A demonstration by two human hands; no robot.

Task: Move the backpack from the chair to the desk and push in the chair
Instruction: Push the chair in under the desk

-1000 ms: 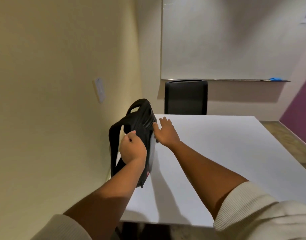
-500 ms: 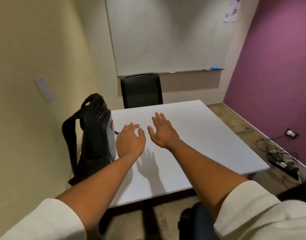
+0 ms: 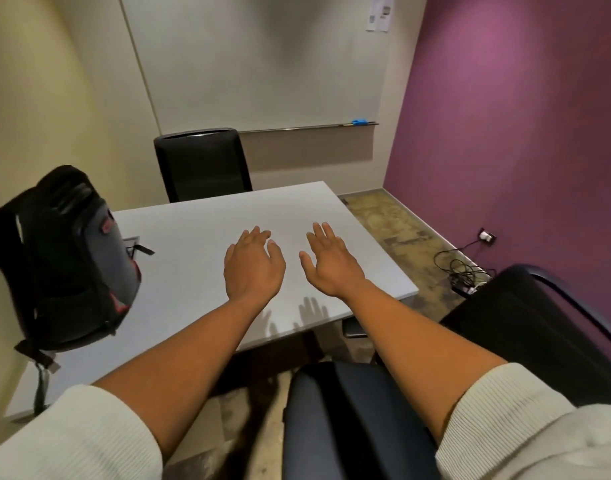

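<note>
Black with a grey front panel and red trim, the fabric backpack stood upright on the left side of the white rectangular desk, against the cream wall. My left hand and right hand hovered empty above the desk's middle, fingers spread. The dark padded office chair sat near me, right of the desk's near edge, not tucked under. Another black chair stood at the far side.

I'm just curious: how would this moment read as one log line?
black backpack: upright on white desk | left hand: open | right hand: open | near dark chair: not pushed in
</note>
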